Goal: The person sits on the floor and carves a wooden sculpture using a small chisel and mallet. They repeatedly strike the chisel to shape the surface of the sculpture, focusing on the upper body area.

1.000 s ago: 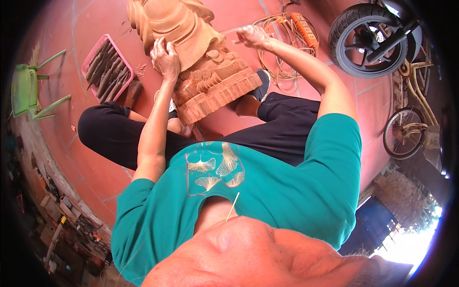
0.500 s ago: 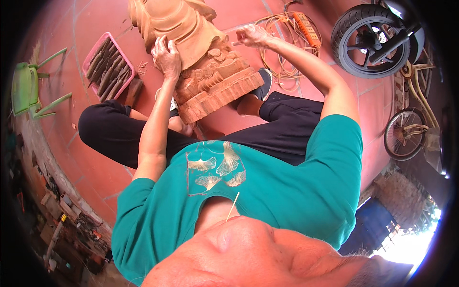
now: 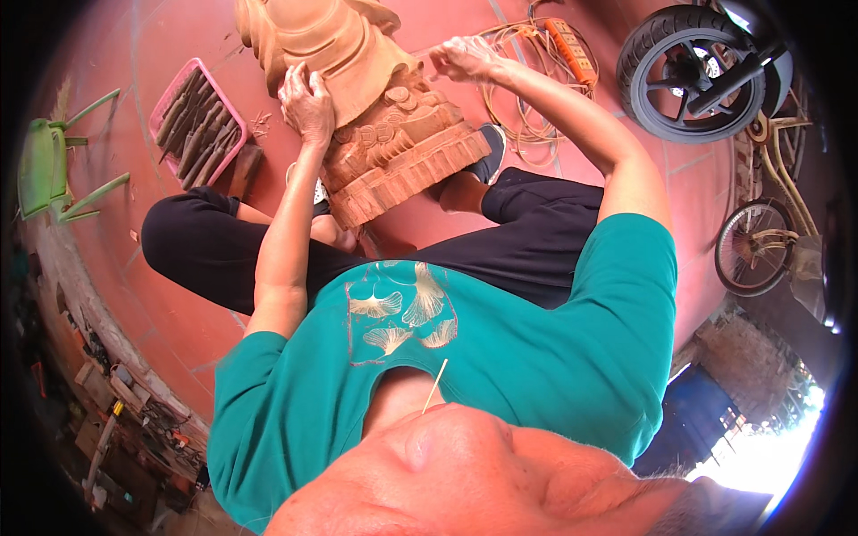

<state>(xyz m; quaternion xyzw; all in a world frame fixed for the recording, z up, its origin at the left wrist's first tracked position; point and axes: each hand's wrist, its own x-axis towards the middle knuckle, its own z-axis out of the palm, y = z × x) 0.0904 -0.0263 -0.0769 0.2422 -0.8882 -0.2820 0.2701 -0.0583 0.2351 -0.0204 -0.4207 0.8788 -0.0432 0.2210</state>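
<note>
A carved wooden statue point(image 3: 335, 54) with flowing robe folds lies on the floor in front of me, its ridged wooden base point(image 3: 407, 174) toward my body. My left hand point(image 3: 307, 103) rests against the left side of the carving, fingers apart and slightly bent, holding nothing that shows. To the right of the robe's lower edge, my right hand point(image 3: 465, 60) is raised with its fingers curled together. Whatever may be between those fingertips is too small and blurred to make out. My feet flank the base.
A pink basket point(image 3: 243, 134) of wood-handled tools stands at left, near a green chair point(image 3: 43, 168). Beyond my right hand lie an orange power strip point(image 3: 570, 52) and coiled cable point(image 3: 527, 134). A motorbike wheel point(image 3: 630, 85) and bicycle wheel point(image 3: 752, 247) are at right.
My right hand has shifted slightly left and up, closer to the carving, with its fingers more curled. My left hand stays at the carving's side.
</note>
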